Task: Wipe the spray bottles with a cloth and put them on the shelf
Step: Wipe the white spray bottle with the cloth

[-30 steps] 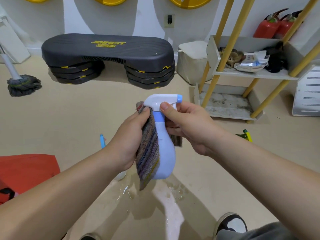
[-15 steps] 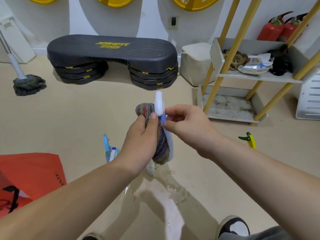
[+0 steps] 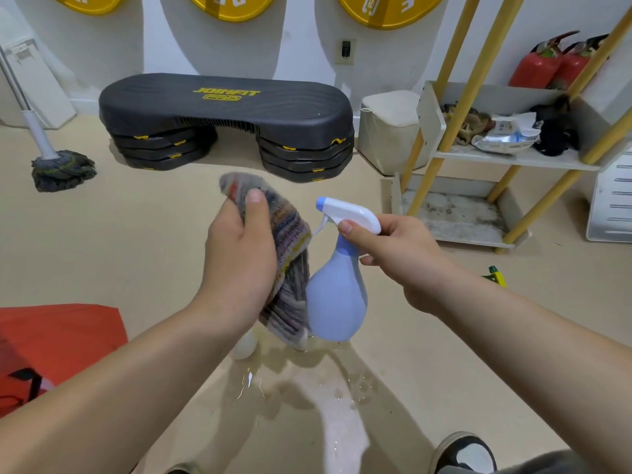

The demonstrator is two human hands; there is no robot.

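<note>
My right hand [image 3: 403, 258] holds a pale blue spray bottle [image 3: 337, 295] by its white trigger head, with the nozzle pointing left and the body hanging down. My left hand [image 3: 241, 265] grips a striped multicolour cloth [image 3: 287, 265], which hangs beside the bottle's left side and touches its body. Part of another bottle [image 3: 243, 347] shows on the floor under my left wrist. A green and yellow spray head [image 3: 496, 277] lies on the floor at the right. The yellow-framed shelf [image 3: 506, 159] stands at the right, past my hands.
A puddle of water [image 3: 342, 405] lies on the floor below my hands. A black step platform [image 3: 225, 121] stands by the far wall and a mop [image 3: 60, 169] rests at the left. An orange bag [image 3: 51, 343] lies at the left. The upper shelf holds rags and packets.
My right hand has turned the bottle so its nozzle now points left. The cloth in my left hand has come off the bottle's neck and now hangs beside the body.
</note>
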